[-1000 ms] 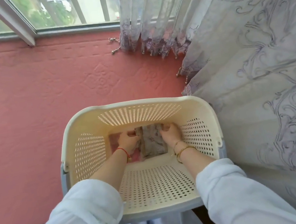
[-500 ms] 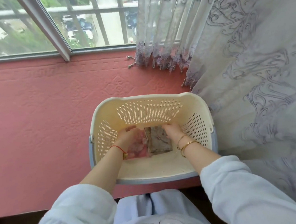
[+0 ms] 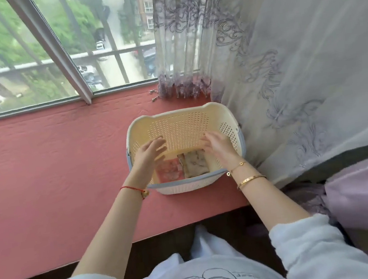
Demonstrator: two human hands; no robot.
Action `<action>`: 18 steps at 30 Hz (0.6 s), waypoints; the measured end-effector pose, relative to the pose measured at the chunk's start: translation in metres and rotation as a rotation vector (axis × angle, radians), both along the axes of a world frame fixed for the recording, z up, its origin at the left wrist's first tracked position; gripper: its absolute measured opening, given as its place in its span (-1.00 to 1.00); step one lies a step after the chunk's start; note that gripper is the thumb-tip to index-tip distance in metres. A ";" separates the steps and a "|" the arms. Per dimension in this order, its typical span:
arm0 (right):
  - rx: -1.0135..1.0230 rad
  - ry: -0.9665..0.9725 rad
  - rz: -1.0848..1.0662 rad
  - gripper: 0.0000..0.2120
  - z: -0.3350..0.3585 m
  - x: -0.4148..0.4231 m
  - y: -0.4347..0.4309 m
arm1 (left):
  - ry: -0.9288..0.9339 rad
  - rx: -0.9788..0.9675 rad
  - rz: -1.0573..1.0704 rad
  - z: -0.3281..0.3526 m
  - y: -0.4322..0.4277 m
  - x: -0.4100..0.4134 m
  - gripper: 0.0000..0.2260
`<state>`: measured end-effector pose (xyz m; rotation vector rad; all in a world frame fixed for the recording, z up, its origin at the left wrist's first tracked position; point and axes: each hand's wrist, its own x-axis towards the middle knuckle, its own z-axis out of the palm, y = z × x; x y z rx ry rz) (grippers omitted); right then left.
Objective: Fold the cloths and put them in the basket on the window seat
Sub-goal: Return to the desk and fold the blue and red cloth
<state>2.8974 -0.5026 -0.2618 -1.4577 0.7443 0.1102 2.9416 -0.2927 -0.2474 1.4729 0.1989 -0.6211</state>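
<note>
A cream perforated basket (image 3: pixel 182 125) with a pale blue rim band sits on the pink window seat (image 3: pixel 49 171), a little right of the frame's centre, its right side close against the pale embroidered curtain (image 3: pixel 286 67) that fills the right of the frame. Inside it, on the floor toward the near wall, lie two folded cloths side by side: a pinkish-red patterned cloth (image 3: pixel 168 170) on the left and a beige flowered cloth (image 3: pixel 194 165) just to its right, their edges touching or nearly so.

Both of the person's hands are above the basket's opening with fingers spread apart and nothing held. The left hand (image 3: pixel 148 153) is over the basket's left wall, above the pinkish-red cloth; a red string bracelet (image 3: pixel 133 189) circles that wrist. The right hand (image 3: pixel 217 145) is over the right half of the basket, above the far right corner of the beige cloth; whether its fingertips touch the cloth cannot be told. Two gold bracelets (image 3: pixel 250 180) sit on the right wrist, which crosses the basket's near right corner.

Both forearms are bare, running up from white rolled-up sleeves (image 3: pixel 309 247) at the lower corners of the frame. In the upper left, the window (image 3: pixel 54 53) shows greenery, railings and parked cars outside. At the lower right edge of the frame, a lilac fabric mass (image 3: pixel 367 187) lies beneath the curtain.
</note>
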 end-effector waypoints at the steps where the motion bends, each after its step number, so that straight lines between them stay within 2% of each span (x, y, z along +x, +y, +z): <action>1: -0.008 -0.031 -0.019 -0.79 0.008 -0.013 0.003 | -0.022 -0.015 -0.011 0.009 0.003 -0.009 -0.63; 3: -0.012 -0.075 -0.086 -0.82 0.021 -0.044 0.011 | -0.048 -0.042 -0.042 0.025 0.010 -0.027 -0.65; 6: 0.022 -0.124 -0.193 -0.74 0.033 -0.093 0.024 | -0.066 -0.071 -0.098 0.039 0.020 -0.056 -0.71; 10: 0.072 -0.155 -0.382 -0.74 0.045 -0.172 0.050 | -0.035 -0.100 -0.244 0.042 0.030 -0.093 -0.78; 18: 0.114 -0.201 -0.784 -0.69 0.064 -0.329 0.084 | -0.010 -0.116 -0.633 0.052 -0.003 -0.181 -0.73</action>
